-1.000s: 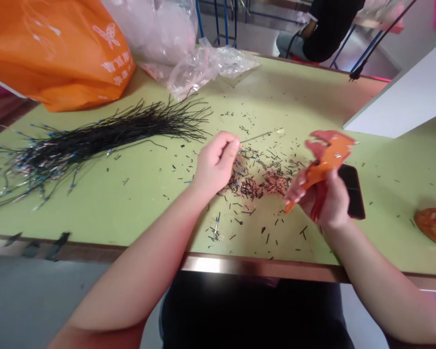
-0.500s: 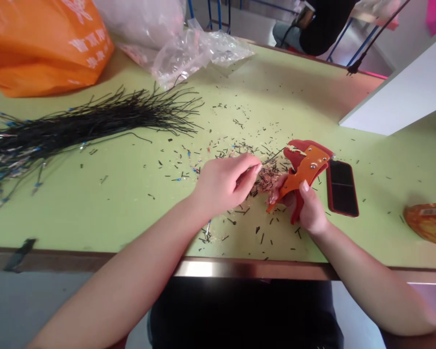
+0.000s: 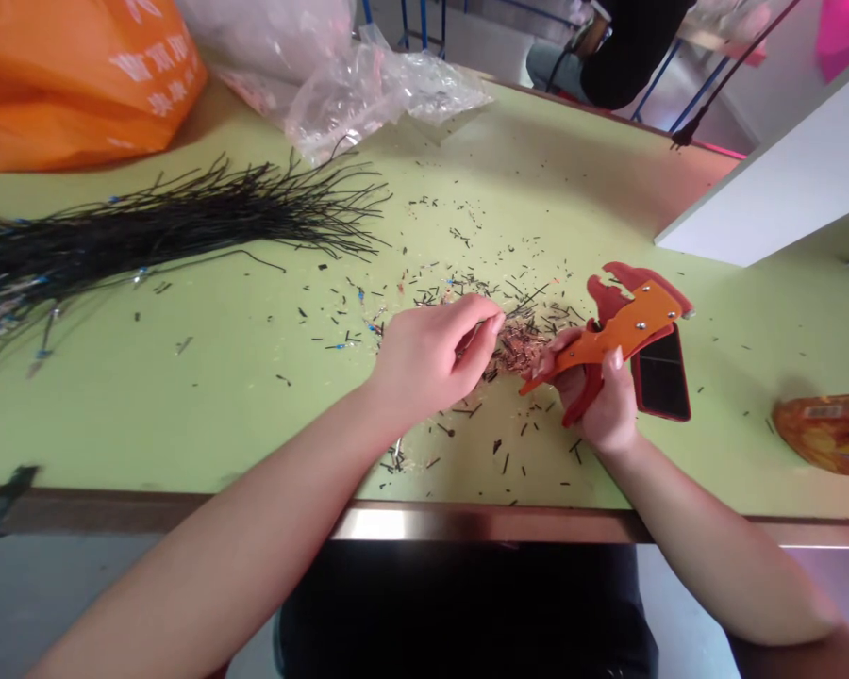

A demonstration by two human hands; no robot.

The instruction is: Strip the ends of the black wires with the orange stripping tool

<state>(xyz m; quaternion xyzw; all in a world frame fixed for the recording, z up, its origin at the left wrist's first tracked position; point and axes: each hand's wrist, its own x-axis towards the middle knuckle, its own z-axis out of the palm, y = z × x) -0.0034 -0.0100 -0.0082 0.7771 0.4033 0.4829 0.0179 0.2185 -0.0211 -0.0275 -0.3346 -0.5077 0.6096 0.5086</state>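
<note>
My left hand point(image 3: 442, 351) is closed in a pinch on a thin black wire point(image 3: 524, 302), whose end sticks out to the right of the fingertips. My right hand point(image 3: 605, 401) wraps round the handles of an orange and red wire stripper point(image 3: 629, 321). The stripper's jaws point up and left, apart from the wire. Below both hands lies a scatter of short black and copper-coloured wire scraps point(image 3: 520, 349). To the left, a thick bundle of black wires point(image 3: 184, 222) rests on the table, with blue and metallic bits at its far left end.
An orange bag point(image 3: 77, 85) and clear plastic bags point(image 3: 368, 94) stand at the back left. A phone point(image 3: 661, 377) lies partly behind the stripper. Farther right are an orange packet point(image 3: 827, 434) and a white panel point(image 3: 764, 189). A person in dark clothing point(image 3: 633, 52) sits beyond the table point(image 3: 205, 415).
My right hand has tilted and drawn the wire stripper to the right, so its jaws are now away from the wire. My left hand still pinches the wire in nearly the same place.
</note>
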